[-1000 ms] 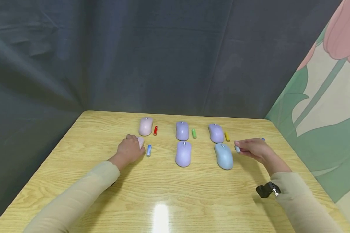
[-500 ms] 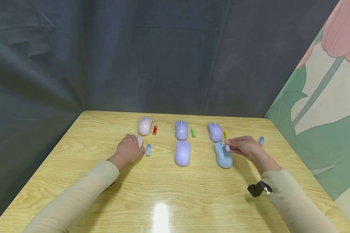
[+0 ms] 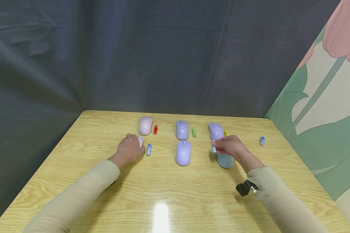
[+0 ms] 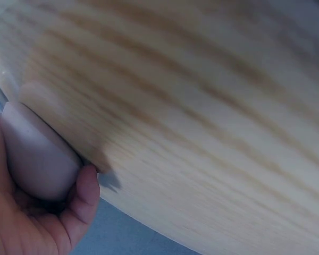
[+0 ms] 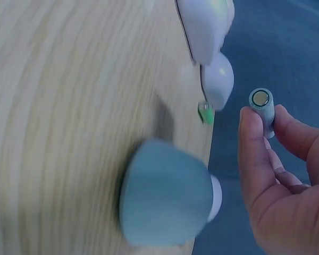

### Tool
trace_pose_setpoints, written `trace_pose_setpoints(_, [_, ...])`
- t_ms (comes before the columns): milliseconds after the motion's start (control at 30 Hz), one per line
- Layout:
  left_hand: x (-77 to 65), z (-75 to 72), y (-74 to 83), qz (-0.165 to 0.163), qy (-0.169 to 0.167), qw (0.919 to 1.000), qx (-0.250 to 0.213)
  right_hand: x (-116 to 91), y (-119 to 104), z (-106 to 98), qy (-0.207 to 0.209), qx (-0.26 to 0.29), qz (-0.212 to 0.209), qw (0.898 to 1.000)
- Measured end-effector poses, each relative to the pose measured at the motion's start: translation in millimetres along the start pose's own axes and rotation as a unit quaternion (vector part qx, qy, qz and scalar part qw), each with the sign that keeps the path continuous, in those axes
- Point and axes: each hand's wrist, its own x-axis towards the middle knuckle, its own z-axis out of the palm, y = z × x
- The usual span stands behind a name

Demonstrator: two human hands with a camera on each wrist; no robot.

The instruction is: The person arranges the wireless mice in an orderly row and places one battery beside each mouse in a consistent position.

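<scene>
At the left of the table my left hand grips a pale pink computer mouse, its fingers curled round the sides; much of the mouse is hidden in the head view. My right hand pinches a light blue battery between thumb and fingers, raised above the tabletop, flat end towards the wrist camera. Below that hand lies a blue-grey mouse, partly covered by it in the head view. A lilac mouse sits left of the held battery. Beside my left hand lies a blue battery.
Along the back stand a pink mouse, a purple mouse and another purple mouse. Between them lie a red battery, a green battery and a yellow battery. One more blue battery lies far right.
My right hand has carried the light blue battery leftward, from right of the blue-grey mouse to over its left side. The far-right battery has come into full view. My left hand stays on its mouse.
</scene>
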Motion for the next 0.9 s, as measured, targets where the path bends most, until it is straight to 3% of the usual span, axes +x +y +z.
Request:
trace_pose_setpoints(433, [0.1, -1.6, -0.3, -0.001, 0.0, 1.0, -0.007, 11, -3, 34, 0.014, -0.038, 0.016, 0.999])
trace_pose_setpoints(900, [0.1, -0.8, -0.5, 0.003, 0.01, 0.9998, -0.018, 16, 5, 52, 0.05, -0.135, -0.031, 0.989])
